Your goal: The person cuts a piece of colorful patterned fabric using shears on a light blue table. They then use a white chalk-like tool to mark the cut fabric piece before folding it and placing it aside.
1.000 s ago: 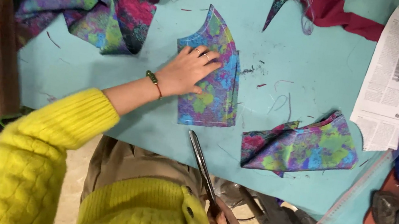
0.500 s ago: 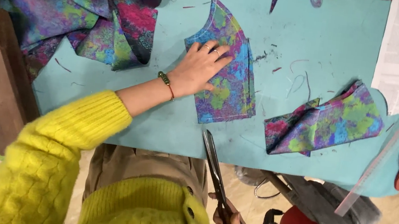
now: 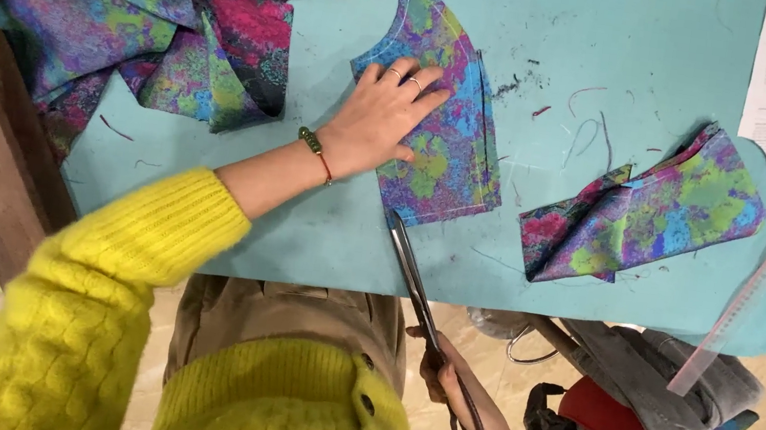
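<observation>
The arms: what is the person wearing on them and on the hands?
The left arm has a bright yellow knitted sleeve with a ribbed cuff, pushed partway up. The left hand wears rings on two fingers, and a beaded bracelet of green and reddish beads sits at the wrist. The right hand has a thin bracelet at its wrist; no sleeve shows there.

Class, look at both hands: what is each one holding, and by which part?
The right hand grips the scissors by their handles. The left hand holds nothing; it presses flat on the cut fabric piece.

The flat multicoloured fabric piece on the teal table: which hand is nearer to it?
Left. The left hand lies flat on the fabric piece; the right hand holds scissors below the table edge.
</observation>
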